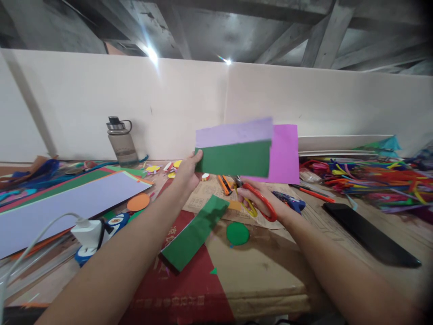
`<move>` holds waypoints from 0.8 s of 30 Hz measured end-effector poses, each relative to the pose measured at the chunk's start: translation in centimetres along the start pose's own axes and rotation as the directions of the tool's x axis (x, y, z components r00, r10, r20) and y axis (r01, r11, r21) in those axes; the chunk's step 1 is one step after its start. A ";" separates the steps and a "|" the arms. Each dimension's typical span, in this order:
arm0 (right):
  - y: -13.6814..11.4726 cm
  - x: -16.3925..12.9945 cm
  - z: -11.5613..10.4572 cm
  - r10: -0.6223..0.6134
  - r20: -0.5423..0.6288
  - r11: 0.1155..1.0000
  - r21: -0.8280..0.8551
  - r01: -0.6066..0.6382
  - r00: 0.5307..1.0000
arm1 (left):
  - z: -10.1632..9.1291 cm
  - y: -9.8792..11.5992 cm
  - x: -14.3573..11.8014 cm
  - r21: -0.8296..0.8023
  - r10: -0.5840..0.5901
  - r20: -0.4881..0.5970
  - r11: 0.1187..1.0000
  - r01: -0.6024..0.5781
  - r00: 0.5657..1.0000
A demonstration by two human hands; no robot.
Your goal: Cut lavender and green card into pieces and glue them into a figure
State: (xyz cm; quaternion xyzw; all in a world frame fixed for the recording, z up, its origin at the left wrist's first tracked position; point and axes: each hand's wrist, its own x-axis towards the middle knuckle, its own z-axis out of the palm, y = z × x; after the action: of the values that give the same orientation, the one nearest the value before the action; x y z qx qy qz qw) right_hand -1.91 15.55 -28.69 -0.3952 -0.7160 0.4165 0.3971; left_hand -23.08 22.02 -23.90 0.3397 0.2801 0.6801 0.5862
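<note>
Head view: the left hand [191, 169], at the centre of the frame, pinches the green sheet [237, 160] at its left edge, thumb on the near face; the lilac sheet [233, 132] shows directly above the green, though whether the 2 are joined cannot be told; the right hand [255, 194], right of centre, grips the scissors [267, 210] by the red and yellow handles; the blades are mostly hidden, so their spread cannot be told.

The step appears to be trimming held paper; for a clean edge, the sheet should be kept taut, the left fingers clear of the blade line and the paper turned rather than the wrist; the magenta sheet [286, 153], behind at right, should stay out of the blades; the green strip [196, 234], lower centre, is best left uncovered.
</note>
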 end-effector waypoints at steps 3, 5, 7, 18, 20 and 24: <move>-1.2 -0.4 0.2 0.006 0.076 0.996 -0.088 0.000 0.997 | -0.4 0.5 0.5 -0.076 0.092 -0.160 0.992 -0.105 0.983; -1.2 -0.4 0.4 0.018 0.071 0.992 -0.122 -0.009 0.997 | -0.4 0.5 0.4 -0.095 0.143 -0.176 0.982 -0.161 0.974; -0.8 -0.3 0.7 0.028 0.061 0.992 -0.123 -0.020 0.998 | -0.3 0.3 0.2 -0.108 0.192 -0.134 0.972 -0.207 0.972; -1.9 -0.6 1.2 0.060 -0.037 0.995 -0.082 -0.063 0.998 | 0.7 -1.6 -1.0 -0.053 0.262 0.094 0.965 -0.258 0.961; -2.2 -0.6 1.3 0.075 -0.062 0.995 -0.065 -0.079 0.995 | 0.8 -1.8 -1.2 -0.047 0.250 0.100 0.968 -0.246 0.963; -2.4 -0.7 1.6 0.109 -0.087 0.993 -0.040 -0.113 0.990 | 0.8 -2.0 -1.2 -0.049 0.250 0.107 0.968 -0.246 0.962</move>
State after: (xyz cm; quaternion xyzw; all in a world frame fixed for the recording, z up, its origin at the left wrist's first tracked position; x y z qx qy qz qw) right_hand -3.64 13.68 -27.22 -0.4604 -0.6846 0.4048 0.3942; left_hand -21.13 21.17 -25.15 0.3992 0.1898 0.7328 0.5173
